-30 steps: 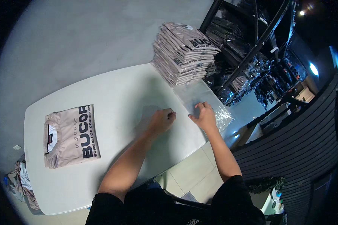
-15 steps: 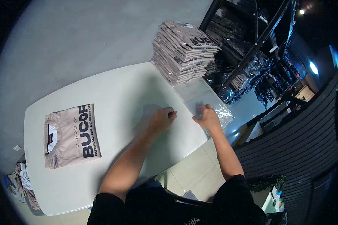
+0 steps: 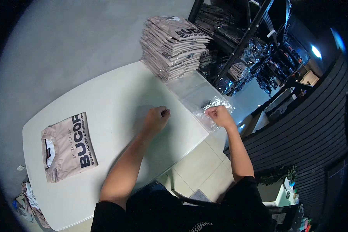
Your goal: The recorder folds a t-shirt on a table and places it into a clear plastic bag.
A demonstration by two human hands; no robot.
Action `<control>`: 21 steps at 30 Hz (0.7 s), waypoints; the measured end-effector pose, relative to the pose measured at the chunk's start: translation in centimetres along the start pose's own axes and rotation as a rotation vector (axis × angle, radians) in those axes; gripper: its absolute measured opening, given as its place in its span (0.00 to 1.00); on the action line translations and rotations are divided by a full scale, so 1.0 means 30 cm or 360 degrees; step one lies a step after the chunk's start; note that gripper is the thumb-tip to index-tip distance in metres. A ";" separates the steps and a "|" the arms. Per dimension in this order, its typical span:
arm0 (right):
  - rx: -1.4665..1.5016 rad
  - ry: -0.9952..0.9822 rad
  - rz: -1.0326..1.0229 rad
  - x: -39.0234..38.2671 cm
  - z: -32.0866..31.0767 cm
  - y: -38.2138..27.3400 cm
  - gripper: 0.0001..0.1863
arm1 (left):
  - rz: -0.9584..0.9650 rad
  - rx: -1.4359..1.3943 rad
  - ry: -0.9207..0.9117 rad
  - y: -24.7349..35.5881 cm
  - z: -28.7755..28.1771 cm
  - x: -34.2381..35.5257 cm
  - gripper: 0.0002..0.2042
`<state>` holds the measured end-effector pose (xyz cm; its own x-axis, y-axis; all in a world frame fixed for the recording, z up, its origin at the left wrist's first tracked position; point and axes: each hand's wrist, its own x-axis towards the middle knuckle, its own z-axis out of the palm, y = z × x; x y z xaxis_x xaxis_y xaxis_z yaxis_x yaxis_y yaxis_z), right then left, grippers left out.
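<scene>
My right hand (image 3: 220, 116) is closed in a pinch on a clear plastic bag (image 3: 211, 124) at the table's right end, where the plastic bunches and shines around the fingertips. Over the middle of the white table (image 3: 116, 91), my left hand (image 3: 157, 119) is curled into a fist; a dark spot shows between its fingers, and whether it holds anything is hidden. Off to the left lies a folded beige T-shirt (image 3: 65, 147) with dark print, its collar toward the left edge. Flat clear plastic bags (image 3: 187, 87) lie between the right hand and a tall shirt stack.
The tall stack of folded beige shirts in clear bags (image 3: 174, 50) stands at the table's far right corner. Behind it rises a black metal rack (image 3: 241, 44) with packed dark goods. A pile of cloth (image 3: 33, 203) lies below the table's left edge. Grey wall runs behind.
My right hand has gone from spread fingers over the plastic to a pinch, and the plastic is bunched up more. The left fist stays over the table. The whole view has shifted slightly.
</scene>
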<state>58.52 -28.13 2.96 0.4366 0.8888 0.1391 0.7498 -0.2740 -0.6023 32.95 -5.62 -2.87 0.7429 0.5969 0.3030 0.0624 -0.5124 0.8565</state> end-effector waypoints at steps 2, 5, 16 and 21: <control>0.0083 0.0139 -0.0007 0.018 0.014 -0.066 0.09 | 0.0019 0.0072 0.0039 -0.013 -0.011 -0.002 0.11; -0.0124 0.0407 -0.0022 0.013 -0.022 -0.202 0.07 | 0.0012 0.0173 0.0067 0.006 -0.016 -0.011 0.11; -0.0588 0.0750 -0.0606 0.014 -0.056 -0.396 0.04 | -0.0007 0.0006 0.0020 0.037 -0.042 -0.020 0.12; -0.0673 0.0453 -0.0742 -0.037 -0.076 -0.360 0.06 | 0.0023 0.0031 0.0070 0.027 -0.047 -0.027 0.13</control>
<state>51.08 -27.01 11.10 0.0915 0.8334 0.5450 0.9952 -0.0576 -0.0791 31.46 -5.65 -1.82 0.7138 0.6157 0.3338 0.0650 -0.5327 0.8438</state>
